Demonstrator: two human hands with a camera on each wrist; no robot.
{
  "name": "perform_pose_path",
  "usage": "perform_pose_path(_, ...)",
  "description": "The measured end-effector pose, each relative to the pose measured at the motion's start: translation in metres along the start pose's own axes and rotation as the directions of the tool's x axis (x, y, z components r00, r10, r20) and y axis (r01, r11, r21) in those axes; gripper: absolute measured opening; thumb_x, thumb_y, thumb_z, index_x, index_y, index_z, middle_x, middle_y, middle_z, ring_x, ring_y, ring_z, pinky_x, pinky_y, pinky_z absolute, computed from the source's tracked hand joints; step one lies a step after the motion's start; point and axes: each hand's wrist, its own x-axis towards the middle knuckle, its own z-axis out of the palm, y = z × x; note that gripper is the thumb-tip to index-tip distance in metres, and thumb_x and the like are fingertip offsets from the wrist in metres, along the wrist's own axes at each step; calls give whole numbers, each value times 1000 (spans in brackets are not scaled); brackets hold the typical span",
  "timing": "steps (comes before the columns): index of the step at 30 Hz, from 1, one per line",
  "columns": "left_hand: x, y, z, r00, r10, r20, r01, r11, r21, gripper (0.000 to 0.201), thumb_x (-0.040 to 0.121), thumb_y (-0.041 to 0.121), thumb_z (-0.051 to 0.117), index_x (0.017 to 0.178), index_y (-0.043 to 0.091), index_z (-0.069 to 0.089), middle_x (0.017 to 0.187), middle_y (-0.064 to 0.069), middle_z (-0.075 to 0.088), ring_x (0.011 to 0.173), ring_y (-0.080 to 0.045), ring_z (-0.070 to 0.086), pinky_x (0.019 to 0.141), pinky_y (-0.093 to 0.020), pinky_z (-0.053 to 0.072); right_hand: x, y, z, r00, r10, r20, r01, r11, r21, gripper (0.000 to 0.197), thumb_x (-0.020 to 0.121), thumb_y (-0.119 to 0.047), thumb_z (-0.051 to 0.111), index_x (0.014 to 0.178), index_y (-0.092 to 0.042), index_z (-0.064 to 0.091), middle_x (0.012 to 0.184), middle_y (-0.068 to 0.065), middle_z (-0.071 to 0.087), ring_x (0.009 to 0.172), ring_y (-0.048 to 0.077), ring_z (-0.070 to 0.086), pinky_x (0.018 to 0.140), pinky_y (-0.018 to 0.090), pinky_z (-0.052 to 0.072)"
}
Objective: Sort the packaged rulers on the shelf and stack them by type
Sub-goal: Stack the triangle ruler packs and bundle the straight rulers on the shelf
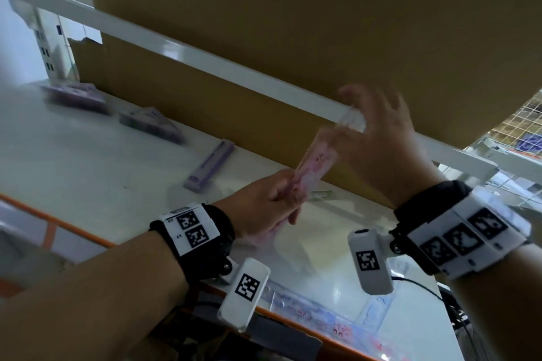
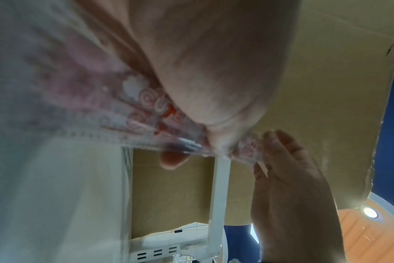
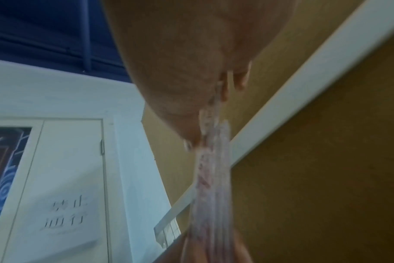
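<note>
A bundle of pink packaged rulers [image 1: 318, 160] in clear sleeves is held tilted above the white shelf [image 1: 88, 161]. My left hand [image 1: 272, 202] grips its lower end, fingers curled round it. At the upper end, my right hand [image 1: 378, 132] pinches the pack, blurred, with the other fingers spread. The left wrist view shows the pink printed pack [image 2: 146, 106] under my left palm [image 2: 202, 71], with the right hand [image 2: 288, 186] at its far end. In the right wrist view the pack [image 3: 214, 178] runs down from my right hand [image 3: 180, 62].
Two purple ruler stacks [image 1: 73, 95] [image 1: 152, 124] and a single purple pack [image 1: 209, 165] lie at the shelf's back left. A green pack [image 1: 321, 195] lies behind my left hand. Clear pink ruler packs [image 1: 322, 325] sit near the orange front edge [image 1: 58, 223]. A cardboard box [image 1: 293, 38] and white rail [image 1: 205, 58] stand behind.
</note>
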Motion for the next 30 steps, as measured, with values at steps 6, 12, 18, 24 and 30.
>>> perform_pose_path(6,4,-4,-1,987,108,-115,-104,994,39,16,97,45,43,105,33,50,86,12,65,81,-4,62,75,-28,49,-19,-22,14,1000,21,4,-20,898,439,58,97,-24,56,143,-42,26,109,-7,68,97,-1,67,69,25,60)
perform_pose_path(12,1,-4,-1,993,78,-92,-85,994,-67,25,87,22,69,104,36,58,96,11,71,94,-7,68,83,-28,56,-30,-30,20,989,-131,66,113,968,224,49,86,-22,71,132,-29,56,105,-17,58,93,-9,51,78,-3,34)
perform_pose_path(18,1,8,4,996,85,14,-78,960,-267,29,89,0,64,77,26,63,68,13,66,64,-3,62,62,-15,48,-55,-40,32,994,-105,11,69,732,678,63,83,-3,66,134,-32,43,115,-7,55,104,13,66,87,28,56)
perform_pose_path(24,1,5,7,998,56,25,-43,934,-355,13,74,20,80,82,22,70,73,-11,62,66,-23,60,56,-29,54,-49,-46,40,942,-38,335,-331,84,940,39,77,-2,73,111,-18,64,84,10,69,78,30,66,72,39,53)
perform_pose_path(30,0,4,10,994,84,70,-66,970,-232,37,80,8,78,70,42,70,68,15,69,60,0,65,53,-12,52,-46,-61,44,948,30,318,-310,319,896,30,72,-34,80,60,-19,57,55,13,57,55,35,49,53,46,40)
